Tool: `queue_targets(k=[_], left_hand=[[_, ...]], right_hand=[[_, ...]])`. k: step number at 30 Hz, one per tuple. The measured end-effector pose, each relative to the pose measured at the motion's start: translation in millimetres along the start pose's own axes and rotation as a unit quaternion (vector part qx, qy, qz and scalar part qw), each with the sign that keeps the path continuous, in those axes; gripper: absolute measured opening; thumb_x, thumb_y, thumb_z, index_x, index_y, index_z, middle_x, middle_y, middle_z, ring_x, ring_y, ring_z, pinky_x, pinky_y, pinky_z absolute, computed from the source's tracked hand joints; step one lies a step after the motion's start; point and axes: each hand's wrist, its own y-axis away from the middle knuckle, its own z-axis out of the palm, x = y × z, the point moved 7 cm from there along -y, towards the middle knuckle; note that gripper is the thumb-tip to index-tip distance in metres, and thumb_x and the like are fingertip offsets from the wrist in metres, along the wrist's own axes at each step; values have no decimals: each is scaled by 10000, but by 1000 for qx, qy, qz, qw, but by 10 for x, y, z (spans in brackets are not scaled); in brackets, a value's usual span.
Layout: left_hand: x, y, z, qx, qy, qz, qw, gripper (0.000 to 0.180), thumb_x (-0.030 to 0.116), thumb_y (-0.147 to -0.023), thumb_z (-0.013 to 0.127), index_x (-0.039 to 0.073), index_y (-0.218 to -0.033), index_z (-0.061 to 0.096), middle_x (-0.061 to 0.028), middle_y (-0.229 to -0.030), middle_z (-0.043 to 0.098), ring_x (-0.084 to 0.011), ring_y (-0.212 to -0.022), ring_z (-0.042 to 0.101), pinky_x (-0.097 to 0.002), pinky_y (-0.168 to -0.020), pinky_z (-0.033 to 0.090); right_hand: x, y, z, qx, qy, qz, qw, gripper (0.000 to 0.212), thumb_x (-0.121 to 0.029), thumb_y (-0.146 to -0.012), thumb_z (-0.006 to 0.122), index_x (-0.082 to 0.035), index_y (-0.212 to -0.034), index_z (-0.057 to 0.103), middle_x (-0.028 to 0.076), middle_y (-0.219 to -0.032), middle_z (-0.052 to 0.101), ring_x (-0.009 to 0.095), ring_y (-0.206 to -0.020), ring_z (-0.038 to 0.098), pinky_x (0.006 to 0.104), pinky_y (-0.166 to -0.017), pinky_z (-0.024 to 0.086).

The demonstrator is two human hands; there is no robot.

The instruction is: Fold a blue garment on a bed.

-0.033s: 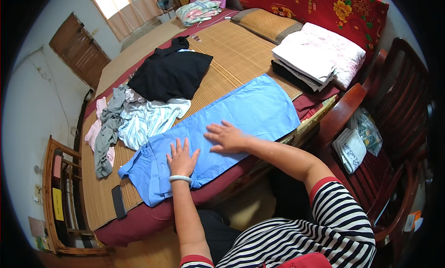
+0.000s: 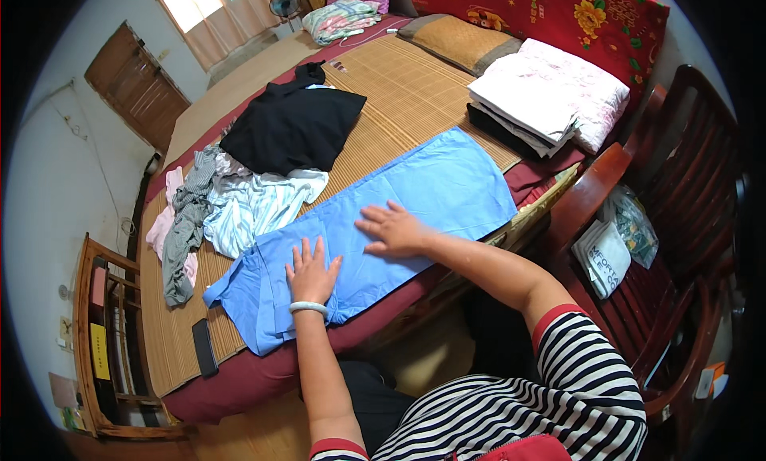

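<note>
A light blue shirt point(image 2: 447, 182) lies folded into a long strip across the near side of the bed, its gathered end toward the left. On its left part rests my left hand point(image 2: 313, 276), palm down with fingers spread and a pale bangle at the wrist. My right hand point(image 2: 392, 231) lies flat on the middle of the cloth, fingers stretched out. Neither hand grips anything. Just beyond the shirt are a striped white-and-blue garment point(image 2: 259, 214) and a spread black garment point(image 2: 291, 126).
A woven mat point(image 2: 391, 78) covers the bed. Grey point(image 2: 187, 230) and pink clothes lie in a heap at the left, a dark phone point(image 2: 205, 348) near the front edge. Folded clothes point(image 2: 527, 102) are stacked far right. A wooden chair point(image 2: 598, 190) stands close at my right.
My right hand has slid slightly to the right over the blue shirt. My left hand stays almost where it was.
</note>
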Motion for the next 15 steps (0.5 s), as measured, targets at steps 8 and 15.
queue_targets(k=[8, 15], left_hand=[[-754, 47, 11, -5, 66, -109, 992, 739, 582, -971, 411, 166, -1566, 275, -115, -1650, 164, -350, -1518, 129, -567, -1195, 93], [-1210, 291, -81, 2, 32, -203, 979, 756, 597, -953, 429, 173, -1563, 290, -115, -1646, 180, -349, -1517, 130, -583, -1189, 105]], right_hand=[[1508, 374, -431, 61, 109, 275, 953, 733, -591, -943, 447, -103, -1489, 421, 161, -1572, 344, 316, -1473, 284, 515, -1195, 180], [2010, 822, -771, 100, 148, 379, 908, 705, -553, -939, 484, -97, -1475, 443, 184, -1559, 359, 311, -1469, 294, 518, -1199, 161]])
